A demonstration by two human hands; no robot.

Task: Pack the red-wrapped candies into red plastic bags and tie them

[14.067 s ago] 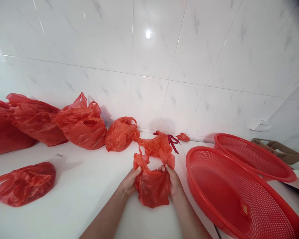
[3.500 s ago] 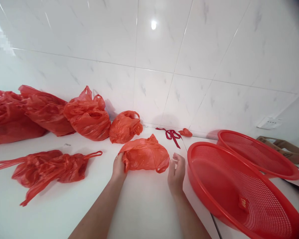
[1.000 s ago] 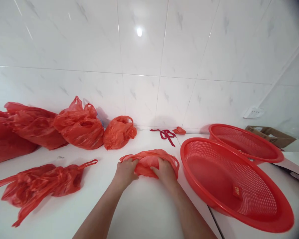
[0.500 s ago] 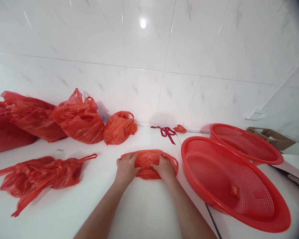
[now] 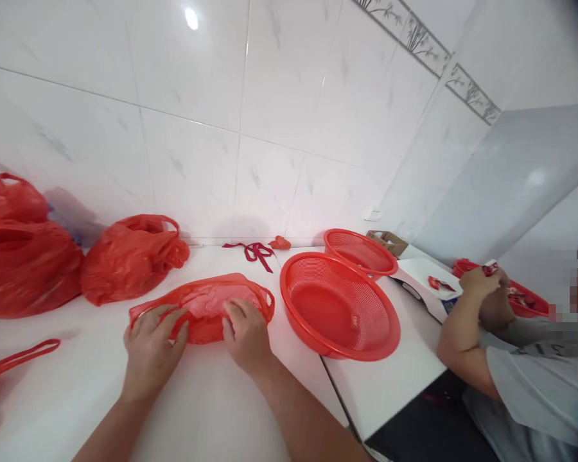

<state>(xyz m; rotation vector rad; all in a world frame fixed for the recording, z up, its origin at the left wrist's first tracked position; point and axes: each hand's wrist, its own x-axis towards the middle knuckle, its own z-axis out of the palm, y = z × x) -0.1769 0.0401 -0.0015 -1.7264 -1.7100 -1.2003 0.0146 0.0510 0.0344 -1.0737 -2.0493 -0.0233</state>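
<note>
A red plastic bag (image 5: 207,296) lies low on the white table with its mouth spread wide, facing up. My left hand (image 5: 151,346) grips the bag's left end, fingers curled over the near rim and thumb toward the middle. At the right side of the opening, my right hand (image 5: 245,333) holds the near edge, its fingertips reaching inside and the thumb beside them. A loop handle of the bag shows just past my right hand. Pale pink film shows within the bag; anything deeper is hidden by the folds and my fingers.
A large red plastic basket (image 5: 318,314) stands right of the bag, with a second red basket (image 5: 361,250) behind. Filled red bags (image 5: 130,260) line the wall at left. A red ribbon (image 5: 253,250) lies at the back. A co-worker's arm (image 5: 462,327) works beside a white scale (image 5: 426,282).
My view has swung right, bringing a co-worker and the scale into sight. The bag's mouth is stretched wider, and my hands have moved farther apart along it.
</note>
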